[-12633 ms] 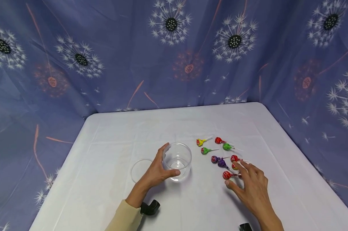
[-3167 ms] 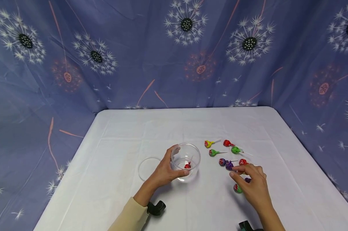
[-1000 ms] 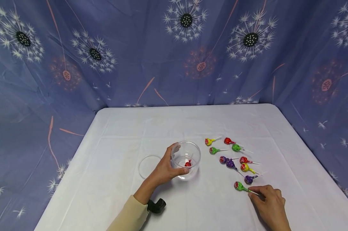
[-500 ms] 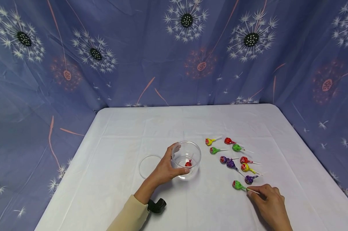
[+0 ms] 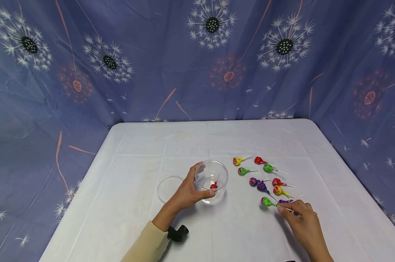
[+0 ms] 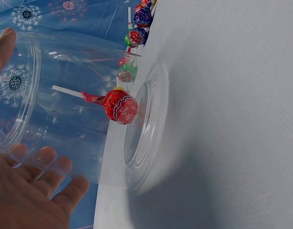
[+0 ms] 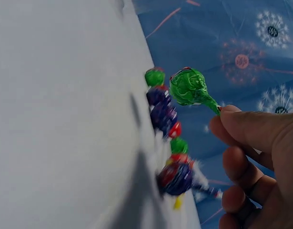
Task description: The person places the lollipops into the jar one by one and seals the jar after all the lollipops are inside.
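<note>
My right hand (image 5: 302,222) pinches the green lollipop (image 5: 267,202), near right, now lifted off the white cloth (image 5: 236,236) and seemingly free to carry; left hand (image 5: 186,193) grips the clear cup (image 5: 222,190), one red lollipop (image 5: 214,186) inside, more lollipops (image 5: 262,187) beyond to the right.

Before you is a table (image 5: 119,207) covered in white cloth. To your right, nine wrapped lollipops (image 5: 262,186) lie on it; to your left, a clear lid (image 5: 167,188) lies flat; between them stands your clear tub (image 5: 204,179).

left grip (image 5: 186,193) spread wide and curved, right grip (image 5: 301,219) pinching
</note>
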Demonstrator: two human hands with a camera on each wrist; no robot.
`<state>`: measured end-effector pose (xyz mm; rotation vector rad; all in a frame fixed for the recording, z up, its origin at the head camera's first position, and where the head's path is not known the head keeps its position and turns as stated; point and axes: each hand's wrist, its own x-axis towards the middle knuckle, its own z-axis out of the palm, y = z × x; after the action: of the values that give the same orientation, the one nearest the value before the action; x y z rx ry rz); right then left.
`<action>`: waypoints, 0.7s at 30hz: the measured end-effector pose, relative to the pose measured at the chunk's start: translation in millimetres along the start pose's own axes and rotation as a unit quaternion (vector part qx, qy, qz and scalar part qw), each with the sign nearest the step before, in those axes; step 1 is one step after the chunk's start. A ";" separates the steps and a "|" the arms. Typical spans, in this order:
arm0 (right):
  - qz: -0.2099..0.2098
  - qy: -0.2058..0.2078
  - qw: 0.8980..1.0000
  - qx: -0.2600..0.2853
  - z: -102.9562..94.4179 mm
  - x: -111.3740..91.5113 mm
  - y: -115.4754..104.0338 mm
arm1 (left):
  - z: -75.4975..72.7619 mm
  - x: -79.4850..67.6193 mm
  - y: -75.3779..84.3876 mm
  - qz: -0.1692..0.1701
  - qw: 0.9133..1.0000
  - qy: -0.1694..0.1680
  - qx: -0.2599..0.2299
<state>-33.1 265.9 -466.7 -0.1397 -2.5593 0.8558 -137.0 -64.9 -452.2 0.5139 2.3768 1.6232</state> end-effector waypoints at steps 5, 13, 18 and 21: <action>-0.019 0.009 0.999 0.042 1.5 15.2 -14.4 | 0.0 0.3 -0.6 -0.002 1.000 0.001 0.006; -0.042 -0.016 0.997 0.068 7.3 38.2 -33.1 | -0.3 -0.6 1.3 -0.007 1.000 0.001 0.009; -0.067 -0.021 0.993 0.092 11.5 52.6 -47.2 | -0.5 -1.0 1.0 -0.004 1.000 0.000 0.004; -0.073 -0.024 0.992 0.100 13.4 60.7 -57.7 | -0.4 -0.8 0.0 -0.002 1.000 0.000 0.003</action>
<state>-91.1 226.0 -419.5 0.1293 -2.4737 1.0621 -136.4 -65.6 -452.1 0.5086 2.3827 1.6138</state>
